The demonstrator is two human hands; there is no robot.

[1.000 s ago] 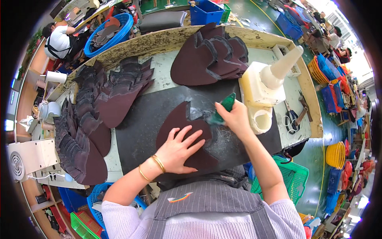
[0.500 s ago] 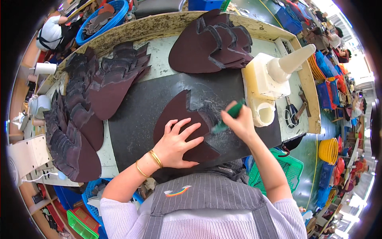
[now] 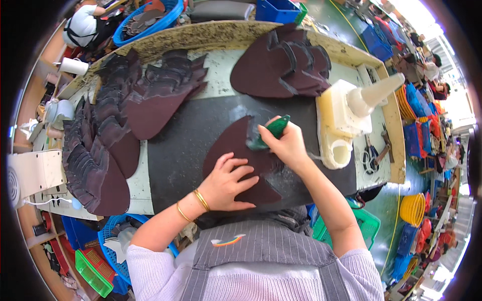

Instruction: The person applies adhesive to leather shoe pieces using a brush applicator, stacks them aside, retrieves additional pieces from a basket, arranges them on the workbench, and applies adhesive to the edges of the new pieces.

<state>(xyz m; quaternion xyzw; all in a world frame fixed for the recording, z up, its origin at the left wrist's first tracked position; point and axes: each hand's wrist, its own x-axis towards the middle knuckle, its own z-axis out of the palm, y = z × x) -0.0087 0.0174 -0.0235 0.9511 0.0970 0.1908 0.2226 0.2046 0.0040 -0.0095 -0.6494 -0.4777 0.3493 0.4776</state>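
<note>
My left hand (image 3: 229, 184) lies flat with spread fingers on a dark maroon cut piece (image 3: 226, 143), pressing it to the black mat (image 3: 173, 155). My right hand (image 3: 290, 143) is closed round a green hand-sized applicator (image 3: 275, 130). The applicator's pale lower end touches the piece near its notched upper edge. Part of that edge is hidden by my right hand. Along the piece's right side runs a darker, rough-looking band.
To the right stands a white bottle (image 3: 346, 108) with a cone nozzle, beside scissors (image 3: 370, 155) and a hammer (image 3: 385, 145). Overlapping stacks of similar pieces lie at the left (image 3: 108, 188) and far side (image 3: 263, 70). A raised wooden rim (image 3: 211, 37) borders the table.
My right hand and the green applicator have moved away from me and left, from the piece's right side to its upper edge. My left hand still presses the piece.
</note>
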